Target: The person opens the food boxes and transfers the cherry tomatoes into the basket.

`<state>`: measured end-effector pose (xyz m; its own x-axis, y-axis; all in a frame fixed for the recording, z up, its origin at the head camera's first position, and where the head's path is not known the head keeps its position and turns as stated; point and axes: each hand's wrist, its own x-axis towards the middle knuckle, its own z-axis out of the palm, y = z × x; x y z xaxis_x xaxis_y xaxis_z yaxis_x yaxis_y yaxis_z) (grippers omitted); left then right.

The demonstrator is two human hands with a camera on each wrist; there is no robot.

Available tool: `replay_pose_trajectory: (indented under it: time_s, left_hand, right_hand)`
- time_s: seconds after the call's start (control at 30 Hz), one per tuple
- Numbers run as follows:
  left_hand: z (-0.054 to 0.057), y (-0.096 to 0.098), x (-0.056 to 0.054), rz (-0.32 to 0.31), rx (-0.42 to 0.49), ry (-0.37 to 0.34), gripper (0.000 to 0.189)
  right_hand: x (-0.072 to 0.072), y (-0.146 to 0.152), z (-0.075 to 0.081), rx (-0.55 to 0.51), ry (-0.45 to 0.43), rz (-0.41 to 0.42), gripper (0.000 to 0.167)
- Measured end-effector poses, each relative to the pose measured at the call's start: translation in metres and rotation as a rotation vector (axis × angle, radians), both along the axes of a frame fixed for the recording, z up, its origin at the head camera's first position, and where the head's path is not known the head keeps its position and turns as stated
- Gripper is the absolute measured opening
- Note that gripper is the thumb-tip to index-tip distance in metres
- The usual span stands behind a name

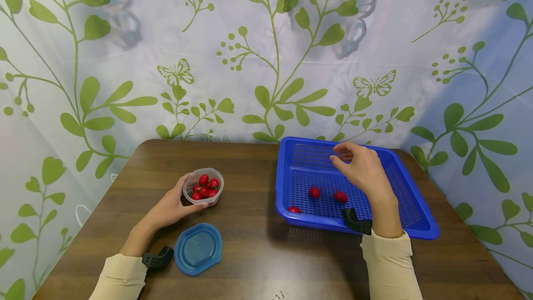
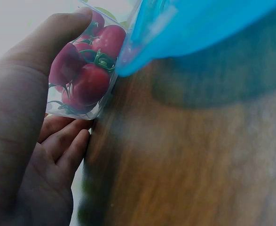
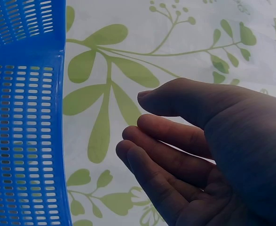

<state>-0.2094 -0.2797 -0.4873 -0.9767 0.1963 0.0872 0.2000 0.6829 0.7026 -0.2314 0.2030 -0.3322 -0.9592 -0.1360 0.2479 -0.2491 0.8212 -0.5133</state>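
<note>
My left hand (image 1: pixel 168 208) holds a small clear plastic container (image 1: pixel 211 202) at the left of the table, thumb on the near side and fingers round the far side. Several red cherry tomatoes (image 1: pixel 203 191) with green stems fill it; the left wrist view shows them through the container's wall (image 2: pixel 110 92). Above the blue basket (image 1: pixel 285 170), my right hand (image 1: pixel 365 170) hovers with loosely bent fingers and nothing between them. Three tomatoes show on the basket floor: one in the middle (image 1: pixel 314 192), one further right (image 1: pixel 341 196), one by the near left wall (image 1: pixel 294 209).
A blue lid (image 1: pixel 199 247) lies on the brown wooden table (image 1: pixel 250 253), just in front of the container. Black wrist cameras sit on the left wrist (image 1: pixel 158 259) and right wrist (image 1: pixel 356 222). Behind the table hangs a leaf-patterned cloth (image 1: pixel 233 91).
</note>
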Motion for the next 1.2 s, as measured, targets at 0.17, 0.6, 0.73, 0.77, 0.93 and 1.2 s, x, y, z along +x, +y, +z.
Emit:
replay_pose_trajectory:
  time_s: [0.17, 0.6, 0.73, 0.77, 0.93, 1.2]
  left_hand:
    - [0.000, -0.001, 0.000, 0.001, 0.003, -0.009, 0.107]
    - [0.000, -0.001, -0.001, -0.004, 0.001, -0.005, 0.108]
    - [0.000, -0.001, -0.001, -0.004, -0.001, 0.000, 0.107]
    - [0.000, -0.001, -0.001, -0.004, -0.002, 0.000, 0.107]
    - [0.001, -0.001, -0.002, -0.010, -0.005, 0.008, 0.107]
    - [-0.001, -0.002, -0.002, -0.008, 0.007, -0.002, 0.107]
  right_hand:
    - [0.000, 0.000, 0.000, -0.004, 0.010, -0.004, 0.031]
    - [0.001, -0.012, 0.000, -0.033, 0.062, 0.002, 0.031]
    - [0.001, -0.019, 0.000, -0.045, 0.064, 0.015, 0.032]
    - [0.001, -0.020, 0.000, -0.050, 0.064, 0.018, 0.032]
    - [0.000, -0.030, -0.001, -0.065, 0.066, 0.034, 0.034]
    - [-0.001, -0.052, 0.000, -0.081, 0.072, 0.071, 0.033]
